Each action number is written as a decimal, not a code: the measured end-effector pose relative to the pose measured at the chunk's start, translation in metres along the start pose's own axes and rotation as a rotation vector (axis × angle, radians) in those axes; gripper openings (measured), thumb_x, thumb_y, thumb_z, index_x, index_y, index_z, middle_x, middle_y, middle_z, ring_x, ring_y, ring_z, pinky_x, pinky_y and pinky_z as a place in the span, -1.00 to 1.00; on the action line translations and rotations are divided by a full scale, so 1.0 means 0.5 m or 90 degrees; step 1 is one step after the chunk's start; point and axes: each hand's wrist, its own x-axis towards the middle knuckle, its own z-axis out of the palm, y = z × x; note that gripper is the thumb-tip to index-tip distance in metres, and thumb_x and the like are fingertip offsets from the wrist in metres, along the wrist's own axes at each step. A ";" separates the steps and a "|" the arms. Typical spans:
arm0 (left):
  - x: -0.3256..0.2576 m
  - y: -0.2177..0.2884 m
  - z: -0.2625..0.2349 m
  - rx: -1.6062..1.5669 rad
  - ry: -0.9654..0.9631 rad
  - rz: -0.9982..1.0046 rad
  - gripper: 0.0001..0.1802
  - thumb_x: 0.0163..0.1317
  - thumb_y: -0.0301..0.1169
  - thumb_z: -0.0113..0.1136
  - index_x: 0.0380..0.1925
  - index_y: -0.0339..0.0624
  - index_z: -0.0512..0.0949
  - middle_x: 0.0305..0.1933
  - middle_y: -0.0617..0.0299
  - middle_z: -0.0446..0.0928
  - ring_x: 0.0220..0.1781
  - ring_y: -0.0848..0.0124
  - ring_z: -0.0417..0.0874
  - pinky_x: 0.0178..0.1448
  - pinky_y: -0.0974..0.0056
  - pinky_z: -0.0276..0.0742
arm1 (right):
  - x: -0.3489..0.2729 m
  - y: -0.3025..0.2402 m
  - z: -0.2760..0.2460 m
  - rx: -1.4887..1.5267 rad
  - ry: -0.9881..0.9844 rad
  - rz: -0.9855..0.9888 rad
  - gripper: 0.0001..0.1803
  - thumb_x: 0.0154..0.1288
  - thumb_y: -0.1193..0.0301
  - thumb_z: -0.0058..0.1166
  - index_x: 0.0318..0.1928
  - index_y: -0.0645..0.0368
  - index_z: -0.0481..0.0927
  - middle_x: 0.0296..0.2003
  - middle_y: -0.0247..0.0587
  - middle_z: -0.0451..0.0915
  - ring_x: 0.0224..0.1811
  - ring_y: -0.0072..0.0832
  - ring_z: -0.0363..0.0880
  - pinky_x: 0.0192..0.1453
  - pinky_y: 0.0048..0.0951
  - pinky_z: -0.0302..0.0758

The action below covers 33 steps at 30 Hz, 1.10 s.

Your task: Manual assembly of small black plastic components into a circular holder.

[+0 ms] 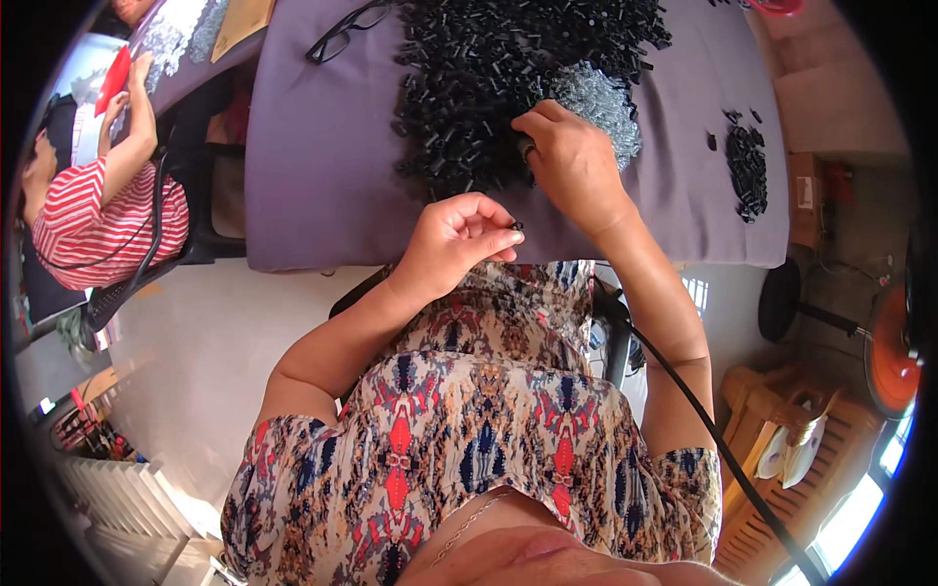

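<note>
Just off the table's near edge, my left hand pinches a small black plastic piece between thumb and fingertips. Above and to the right of it, my right hand, with a ring on one finger, reaches over the pile. Its fingers are curled together at the border between the black plastic pieces and a heap of small clear pieces. Whatever those fingertips hold is hidden or too small to name. The black pieces look like short tubes, spread thickly over the middle of the table.
A purple-grey cloth covers the table. Black-framed glasses lie at the far left, and a smaller group of black pieces at the right. Another person in a striped shirt works at the left. A fan stands at the right.
</note>
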 end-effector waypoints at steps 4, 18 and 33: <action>0.000 -0.001 -0.001 -0.010 -0.002 0.003 -0.89 0.24 -0.54 0.32 -0.30 -0.32 0.57 -0.36 0.24 0.63 -0.34 0.52 0.69 -0.22 0.46 0.62 | -0.003 0.005 -0.001 0.079 0.005 0.026 -0.73 0.05 0.59 0.17 -0.17 0.16 0.66 -0.30 -0.16 0.58 -0.25 -0.18 0.64 -0.20 -0.23 0.58; 0.009 0.020 0.015 -0.013 0.008 0.020 -0.87 0.27 -0.50 0.26 -0.23 -0.30 0.55 -0.25 0.06 0.69 -0.32 0.41 0.71 -0.18 0.34 0.67 | -0.121 0.018 -0.024 0.977 -0.049 0.296 -0.73 0.26 0.72 -0.03 -0.06 0.34 0.62 -0.17 -0.15 0.67 -0.18 -0.42 0.71 -0.15 -0.49 0.62; 0.010 0.037 0.046 -0.025 -0.002 0.041 -0.84 0.23 -0.52 0.32 -0.24 -0.34 0.57 -0.27 0.08 0.69 -0.32 0.44 0.71 -0.20 0.38 0.68 | -0.153 0.002 -0.015 1.098 0.067 0.200 -0.84 0.28 0.57 0.19 -0.13 0.27 0.69 -0.21 -0.12 0.72 -0.26 -0.55 0.67 -0.26 -0.58 0.53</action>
